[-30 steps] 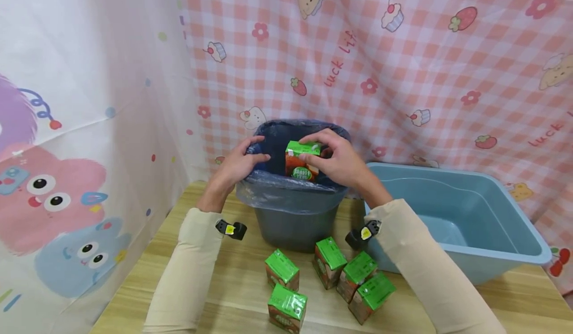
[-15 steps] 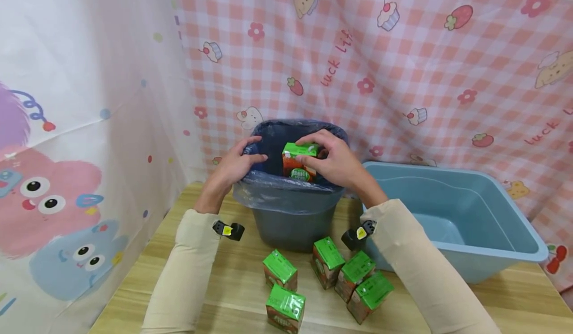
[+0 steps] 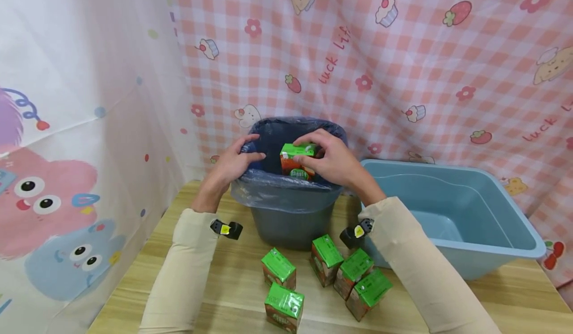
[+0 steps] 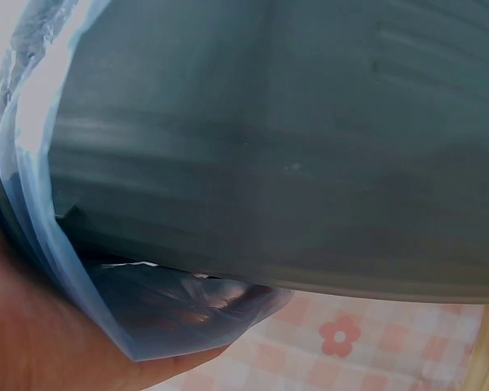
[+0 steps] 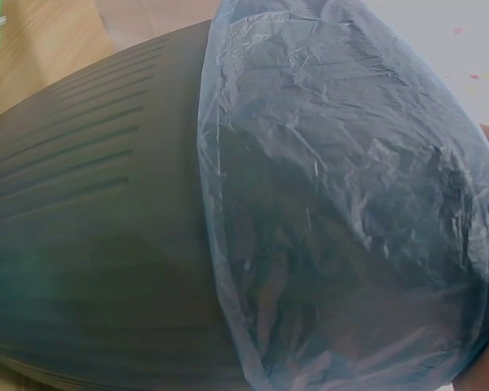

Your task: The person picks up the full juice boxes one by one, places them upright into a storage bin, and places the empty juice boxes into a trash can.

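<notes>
Bin: we take the grey bin (image 3: 293, 227) as landmark; a translucent blue liner (image 3: 284, 198) folds down over its rim.
Held carton: we find the green-topped carton (image 3: 288, 164) in the bin's mouth, its lower end hidden behind the front rim.
Right hand: we see this hand (image 3: 336, 161) pinch the held carton between thumb and fingers, above the bin's right half.
Left hand: we see this hand (image 3: 234, 162) rest at the bin's left rim against the liner, thumb and fingers spread apart.
Hand spacing: we note both hands apart, across the bin's mouth from each other.
Front pair: we count two cartons (image 3: 284, 306) directly before the bin.
Front-right group: we count three cartons (image 3: 353, 269) close together.
Tub: we locate the blue tub (image 3: 479, 262) right of the bin.
Table: we see wood grain (image 3: 237, 294) under the bin.
</notes>
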Demonstrator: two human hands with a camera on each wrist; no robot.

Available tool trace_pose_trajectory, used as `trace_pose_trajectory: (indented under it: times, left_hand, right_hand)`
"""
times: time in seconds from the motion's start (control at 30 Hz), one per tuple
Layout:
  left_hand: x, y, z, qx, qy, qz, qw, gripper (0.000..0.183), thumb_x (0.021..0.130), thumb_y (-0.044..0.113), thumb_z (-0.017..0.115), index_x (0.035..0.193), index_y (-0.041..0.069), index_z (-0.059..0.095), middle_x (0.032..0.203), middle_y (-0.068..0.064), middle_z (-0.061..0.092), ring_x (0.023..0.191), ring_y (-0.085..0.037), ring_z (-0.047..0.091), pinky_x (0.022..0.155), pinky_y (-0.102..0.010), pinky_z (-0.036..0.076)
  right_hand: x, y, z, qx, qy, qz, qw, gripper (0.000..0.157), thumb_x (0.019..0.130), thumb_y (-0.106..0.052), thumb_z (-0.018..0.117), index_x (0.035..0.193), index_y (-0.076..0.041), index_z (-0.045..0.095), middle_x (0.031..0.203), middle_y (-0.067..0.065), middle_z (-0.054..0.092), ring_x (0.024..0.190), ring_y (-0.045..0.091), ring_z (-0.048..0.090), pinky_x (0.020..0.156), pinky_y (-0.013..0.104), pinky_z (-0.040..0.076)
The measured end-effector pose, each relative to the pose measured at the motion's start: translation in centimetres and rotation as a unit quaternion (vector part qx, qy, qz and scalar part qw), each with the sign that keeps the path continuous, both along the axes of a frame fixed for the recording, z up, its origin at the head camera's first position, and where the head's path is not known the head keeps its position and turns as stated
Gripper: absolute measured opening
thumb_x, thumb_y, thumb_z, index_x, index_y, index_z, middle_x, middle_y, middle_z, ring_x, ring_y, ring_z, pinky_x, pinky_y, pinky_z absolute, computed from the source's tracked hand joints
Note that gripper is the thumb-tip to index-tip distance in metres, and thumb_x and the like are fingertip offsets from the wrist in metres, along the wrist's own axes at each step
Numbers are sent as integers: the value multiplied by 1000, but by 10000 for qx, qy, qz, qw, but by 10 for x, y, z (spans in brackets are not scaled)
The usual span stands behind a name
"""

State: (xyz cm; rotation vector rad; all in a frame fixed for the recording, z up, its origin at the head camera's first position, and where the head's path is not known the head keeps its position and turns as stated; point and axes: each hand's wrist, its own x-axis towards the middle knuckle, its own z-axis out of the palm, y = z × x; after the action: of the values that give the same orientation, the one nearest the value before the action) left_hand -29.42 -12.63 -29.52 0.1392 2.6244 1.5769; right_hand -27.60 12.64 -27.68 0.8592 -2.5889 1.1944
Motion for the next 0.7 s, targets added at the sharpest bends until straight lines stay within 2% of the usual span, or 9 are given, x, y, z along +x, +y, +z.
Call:
trace_pose_trajectory:
  times: [0.7]
  left_hand:
    - [1,0,1,-63,-6,-20,10000,61,95,34,61,151,28,39,164,-5,22,145,-32,29,117,-57,23]
  right_hand:
    - [1,-1,1,206,-219,-15,9995,31,94,-28,69,123,-18,67,117,3,58,86,22,56,76,36,50]
